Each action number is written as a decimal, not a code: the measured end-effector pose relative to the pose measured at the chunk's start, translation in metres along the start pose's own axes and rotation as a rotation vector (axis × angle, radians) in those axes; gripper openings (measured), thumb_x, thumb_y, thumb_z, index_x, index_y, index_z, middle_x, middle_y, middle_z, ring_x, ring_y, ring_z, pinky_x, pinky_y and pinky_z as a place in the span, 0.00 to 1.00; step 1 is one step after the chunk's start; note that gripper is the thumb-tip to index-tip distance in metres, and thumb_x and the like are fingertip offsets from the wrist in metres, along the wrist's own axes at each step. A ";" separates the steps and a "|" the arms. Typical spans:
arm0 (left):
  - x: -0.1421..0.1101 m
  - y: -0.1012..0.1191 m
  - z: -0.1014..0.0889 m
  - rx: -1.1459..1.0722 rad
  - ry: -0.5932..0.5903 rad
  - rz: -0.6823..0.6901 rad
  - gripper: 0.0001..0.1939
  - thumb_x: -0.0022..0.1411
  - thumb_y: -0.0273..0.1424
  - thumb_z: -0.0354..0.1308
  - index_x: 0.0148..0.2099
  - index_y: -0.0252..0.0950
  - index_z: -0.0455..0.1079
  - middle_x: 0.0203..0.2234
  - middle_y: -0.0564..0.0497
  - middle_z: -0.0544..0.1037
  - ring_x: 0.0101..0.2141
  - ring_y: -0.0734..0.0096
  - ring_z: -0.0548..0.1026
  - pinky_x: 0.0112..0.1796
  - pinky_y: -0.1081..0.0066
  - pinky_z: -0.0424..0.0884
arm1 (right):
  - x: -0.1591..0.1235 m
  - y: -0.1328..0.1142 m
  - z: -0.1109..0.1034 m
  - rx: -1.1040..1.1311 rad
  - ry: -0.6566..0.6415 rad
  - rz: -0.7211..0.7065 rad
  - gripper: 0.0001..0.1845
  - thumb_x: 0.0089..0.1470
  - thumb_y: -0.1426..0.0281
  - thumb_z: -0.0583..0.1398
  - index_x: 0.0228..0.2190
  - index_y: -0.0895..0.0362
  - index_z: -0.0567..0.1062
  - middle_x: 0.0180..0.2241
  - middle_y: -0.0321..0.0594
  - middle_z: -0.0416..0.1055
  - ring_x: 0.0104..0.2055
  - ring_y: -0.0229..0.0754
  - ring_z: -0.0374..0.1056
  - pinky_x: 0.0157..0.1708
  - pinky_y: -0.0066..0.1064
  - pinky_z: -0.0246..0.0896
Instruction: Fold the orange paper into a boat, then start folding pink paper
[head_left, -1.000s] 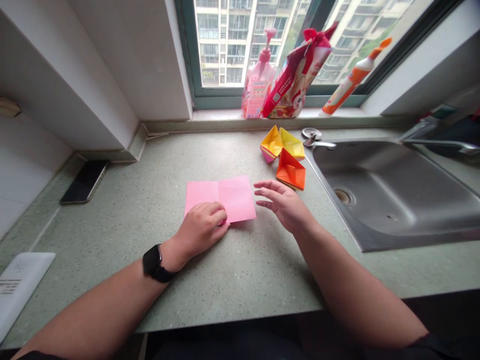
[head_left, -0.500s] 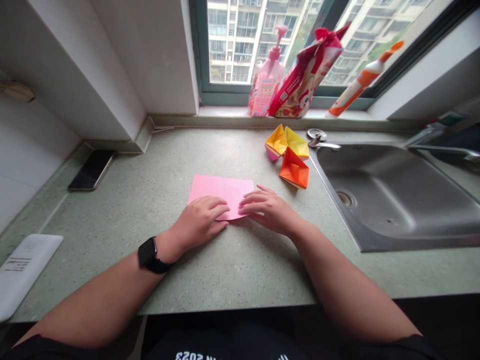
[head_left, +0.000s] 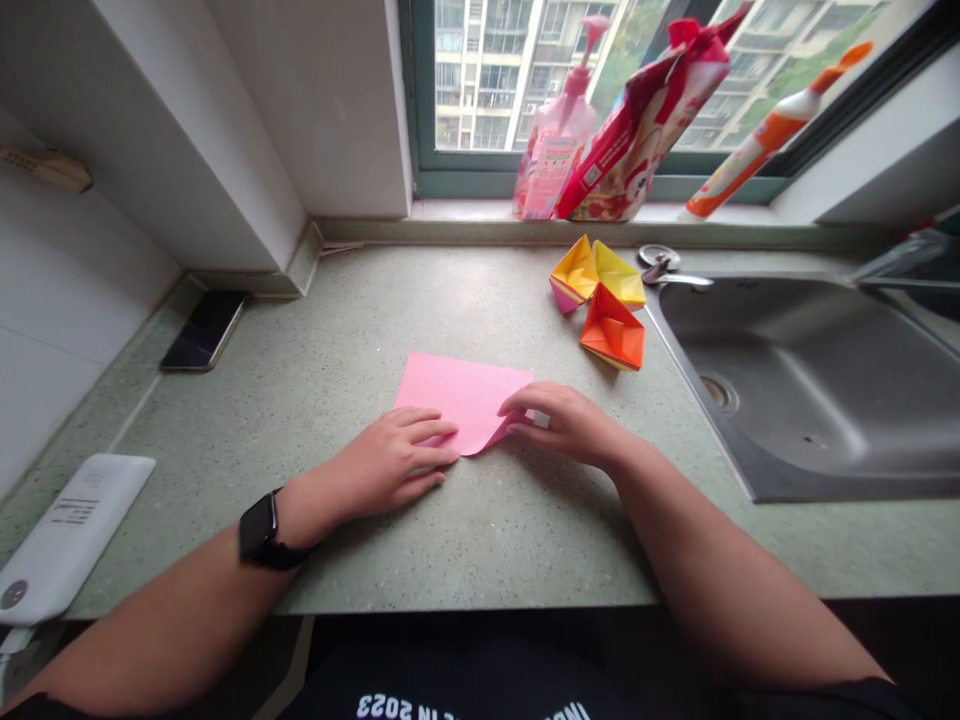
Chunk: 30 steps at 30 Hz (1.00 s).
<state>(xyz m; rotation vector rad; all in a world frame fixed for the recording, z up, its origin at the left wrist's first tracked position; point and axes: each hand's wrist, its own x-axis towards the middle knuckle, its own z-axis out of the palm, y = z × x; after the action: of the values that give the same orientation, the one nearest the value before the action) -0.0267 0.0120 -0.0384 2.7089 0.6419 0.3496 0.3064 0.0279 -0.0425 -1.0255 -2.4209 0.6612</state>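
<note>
A pink paper sheet [head_left: 461, 393] lies on the green speckled counter [head_left: 465, 520] in front of me. My left hand [head_left: 390, 462], with a black watch on its wrist, lies flat with its fingers pressing the sheet's near left part. My right hand [head_left: 566, 422] pinches the sheet's near right corner and folds it inward. Behind, near the sink, sit a yellow folded paper piece [head_left: 596, 275] and an orange folded paper piece [head_left: 613, 332].
A steel sink [head_left: 810, 370] fills the right side. On the window sill stand a pink pump bottle [head_left: 553, 150], a red pouch [head_left: 637, 125] and an orange-and-white bottle [head_left: 765, 135]. A phone [head_left: 204, 330] lies at the back left, a white device [head_left: 64, 535] at the near left.
My right hand came from the air onto the sheet and lifted its right corner inward. My left hand flattened on the paper. The view shifted slightly forward.
</note>
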 end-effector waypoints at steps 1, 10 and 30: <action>-0.002 0.000 0.000 -0.017 0.008 -0.004 0.13 0.77 0.35 0.61 0.59 0.42 0.81 0.65 0.43 0.79 0.65 0.46 0.75 0.64 0.44 0.71 | 0.000 -0.001 0.002 -0.009 0.018 0.019 0.08 0.68 0.68 0.65 0.48 0.52 0.81 0.38 0.40 0.82 0.39 0.43 0.77 0.43 0.35 0.70; -0.007 0.005 -0.003 -0.077 0.005 -0.008 0.18 0.77 0.34 0.60 0.65 0.37 0.74 0.64 0.41 0.79 0.64 0.48 0.74 0.66 0.46 0.70 | 0.011 -0.011 0.024 -0.019 0.122 0.152 0.22 0.63 0.67 0.66 0.58 0.51 0.75 0.47 0.44 0.82 0.43 0.46 0.78 0.45 0.38 0.74; -0.003 0.006 0.005 0.045 0.008 0.037 0.17 0.78 0.36 0.60 0.63 0.37 0.76 0.59 0.41 0.81 0.61 0.45 0.74 0.63 0.45 0.71 | 0.037 -0.012 0.031 0.044 0.146 0.247 0.18 0.64 0.70 0.62 0.55 0.51 0.76 0.36 0.37 0.79 0.35 0.42 0.72 0.40 0.34 0.65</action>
<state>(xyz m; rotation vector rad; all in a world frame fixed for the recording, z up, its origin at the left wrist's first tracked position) -0.0255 0.0045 -0.0411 2.7670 0.6096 0.3595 0.2593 0.0402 -0.0534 -1.3202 -2.1656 0.6916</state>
